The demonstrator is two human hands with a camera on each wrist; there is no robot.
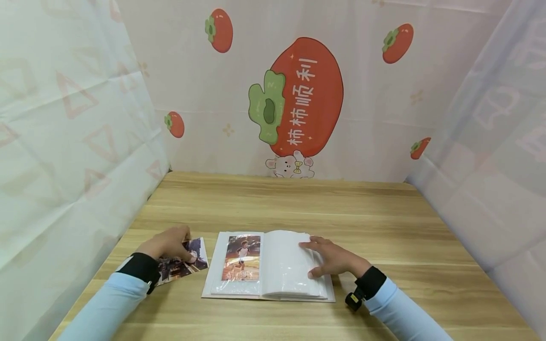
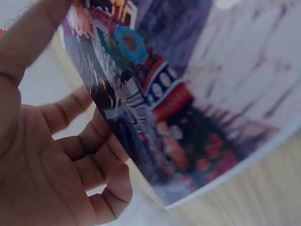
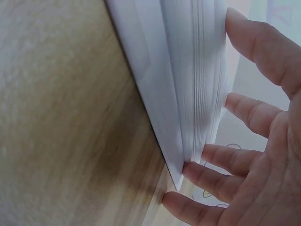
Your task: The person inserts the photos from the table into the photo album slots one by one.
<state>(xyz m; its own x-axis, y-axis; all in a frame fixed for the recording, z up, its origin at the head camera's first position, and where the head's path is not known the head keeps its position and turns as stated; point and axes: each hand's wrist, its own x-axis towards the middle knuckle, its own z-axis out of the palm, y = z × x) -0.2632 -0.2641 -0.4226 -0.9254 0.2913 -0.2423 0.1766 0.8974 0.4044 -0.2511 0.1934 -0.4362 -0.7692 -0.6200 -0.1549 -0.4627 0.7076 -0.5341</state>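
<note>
An open photo album (image 1: pixel 286 260) with white pages lies on the wooden table. A clear pocket on its left page holds a photo (image 1: pixel 241 255) of a running figure; the right page looks blank. To the left of the album, my left hand (image 1: pixel 170 244) pinches a printed photo (image 2: pixel 160 103) by its edge, thumb over the picture side and fingers beneath. That print shows colourful patterned clothing before a pale wall. My right hand (image 1: pixel 334 258) rests at the album's right edge, fingers spread, fingertips (image 3: pixel 235 100) touching the stacked page edges (image 3: pixel 202 84).
The wooden table (image 1: pixel 273 203) stretches behind and in front of the album. A white cloth with printed persimmons (image 1: pixel 315 99) hangs along the back, and pale cloths (image 1: pixel 77 104) close off both sides. Black camera bands (image 1: pixel 141 270) circle both wrists.
</note>
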